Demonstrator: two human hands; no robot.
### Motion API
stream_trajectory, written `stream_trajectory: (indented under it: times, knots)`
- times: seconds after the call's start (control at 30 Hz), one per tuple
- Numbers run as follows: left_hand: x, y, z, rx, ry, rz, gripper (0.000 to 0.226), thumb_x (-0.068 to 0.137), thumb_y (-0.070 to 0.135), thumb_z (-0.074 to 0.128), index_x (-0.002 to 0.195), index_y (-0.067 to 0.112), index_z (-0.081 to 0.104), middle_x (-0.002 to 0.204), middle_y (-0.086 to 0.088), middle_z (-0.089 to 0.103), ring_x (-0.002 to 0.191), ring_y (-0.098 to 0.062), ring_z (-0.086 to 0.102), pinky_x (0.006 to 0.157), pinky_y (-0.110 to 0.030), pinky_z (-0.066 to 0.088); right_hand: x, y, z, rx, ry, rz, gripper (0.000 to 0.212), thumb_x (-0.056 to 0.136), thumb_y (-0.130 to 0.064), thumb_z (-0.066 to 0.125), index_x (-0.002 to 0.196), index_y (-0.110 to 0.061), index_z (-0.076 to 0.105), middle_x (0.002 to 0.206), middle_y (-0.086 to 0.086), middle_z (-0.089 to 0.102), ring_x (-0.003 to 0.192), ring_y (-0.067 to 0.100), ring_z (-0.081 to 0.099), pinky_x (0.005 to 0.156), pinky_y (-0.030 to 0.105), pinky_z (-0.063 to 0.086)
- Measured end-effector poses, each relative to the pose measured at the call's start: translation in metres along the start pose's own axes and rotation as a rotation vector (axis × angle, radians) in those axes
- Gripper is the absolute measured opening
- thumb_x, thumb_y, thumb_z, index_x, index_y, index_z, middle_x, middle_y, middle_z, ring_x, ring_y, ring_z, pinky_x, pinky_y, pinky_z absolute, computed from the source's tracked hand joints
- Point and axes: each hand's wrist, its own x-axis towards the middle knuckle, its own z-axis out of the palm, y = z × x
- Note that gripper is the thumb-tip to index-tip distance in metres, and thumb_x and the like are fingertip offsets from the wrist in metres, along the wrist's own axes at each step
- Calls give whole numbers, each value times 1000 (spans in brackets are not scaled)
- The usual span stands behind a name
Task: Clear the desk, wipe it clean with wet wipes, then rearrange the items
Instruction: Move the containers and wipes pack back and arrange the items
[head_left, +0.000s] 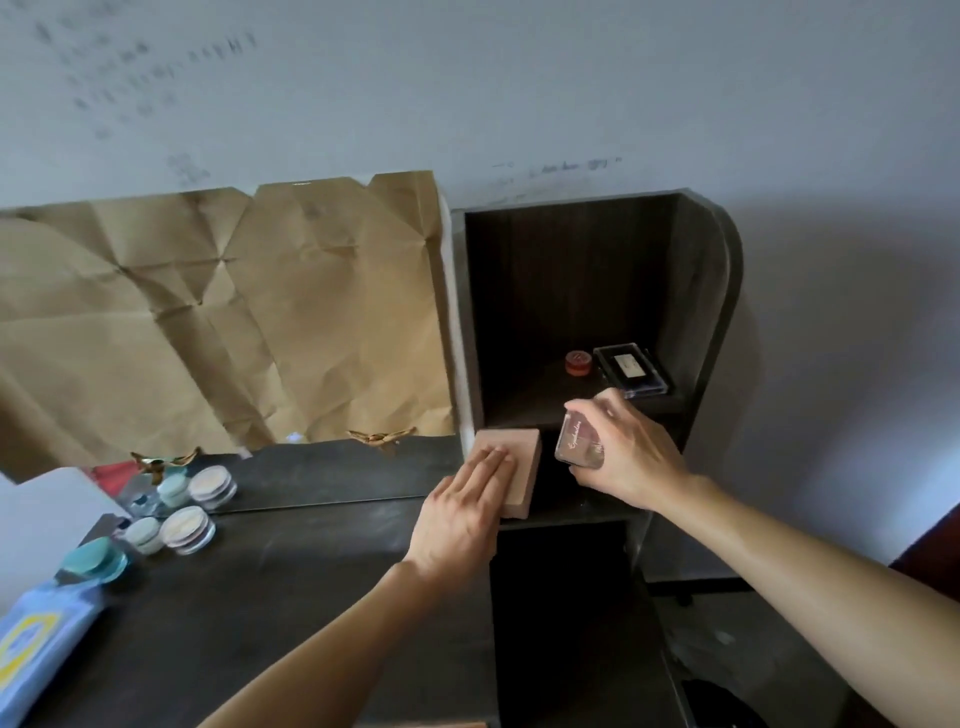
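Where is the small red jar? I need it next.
The small red jar sits in the upper cubby of the dark shelf unit, just left of the clear black case.

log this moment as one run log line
left hand flat on tan box | right hand holding palette at shelf | wipes on desk

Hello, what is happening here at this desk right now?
A person is putting small items into the dark shelf unit at the right end of the desk. The left hand lies flat on a pink box at the shelf's edge. The right hand holds a clear eyeshadow case in front of the shelf. A red jar and a black case already sit on the upper shelf. Round jars and a wipes pack remain at the desk's left.
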Motion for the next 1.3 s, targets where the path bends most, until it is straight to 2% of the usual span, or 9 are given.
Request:
stream_trajectory:
  times: [0.17,0.37,0.5,0.6,0.8,1.0,1.17,1.23,1.3]
  knots:
    - [-97,-48,-4,-7,-53,-36,50,80,22,51,127,6,49,126,-11,60,116,-28,58,81,-32,56,-24,-63,33,41,35,102,73,66,-41,77,129,-24,44,116,-6,42,90,17,58,64,25,47]
    - [-208,-114,-29,8,-131,-213,47,77,22,53,121,6,57,118,-9,65,108,-26,63,75,-29,57,-31,-161,107,93,-157,88,69,69,-53,70,126,-28,41,120,-11,54,105,14,56,77,28,46]
    - [-263,-149,-41,13,-143,-354,49,73,19,70,119,9,59,118,-5,64,107,-23,63,76,-27,56,-27,-221,156,121,-300,46,75,68,-68,63,128,-31,39,123,-12,51,106,16,57,80,30,44]
    - [-291,-172,-48,26,-163,-454,42,80,26,51,118,12,59,116,-1,63,105,-19,61,76,-24,54,-13,-255,186,126,-361,-5,73,68,-73,58,126,-34,39,121,-14,51,104,16,58,79,30,43]
    - [-316,-225,-50,34,-248,-606,39,72,34,44,104,19,60,102,7,62,91,-13,61,64,-19,48,37,-298,243,130,-469,-94,59,70,-64,60,118,-34,42,113,-13,51,102,16,57,76,29,41]
    - [-308,-306,-30,33,-373,-648,43,76,34,42,109,14,60,106,0,62,90,-20,62,66,-26,54,104,-324,309,197,-587,-77,52,69,-55,61,112,-32,44,109,-11,49,103,15,53,73,27,39]
    - [-284,-373,0,26,-442,-642,47,80,33,37,115,9,58,110,-5,60,96,-25,60,73,-34,55,143,-327,353,170,-643,-72,53,68,-54,60,112,-28,47,111,-8,44,105,14,49,78,29,44]
    - [-274,-391,10,36,-467,-617,45,77,29,42,111,7,61,105,-6,63,92,-25,64,66,-31,56,151,-325,365,150,-656,-43,54,67,-52,62,112,-27,48,112,-7,42,105,14,48,78,30,45]
    - [-264,-406,21,41,-489,-549,42,69,24,61,108,7,65,102,-6,65,90,-24,67,62,-29,57,157,-322,374,131,-660,-14,55,67,-52,62,114,-28,48,112,-7,41,105,14,47,77,30,46]
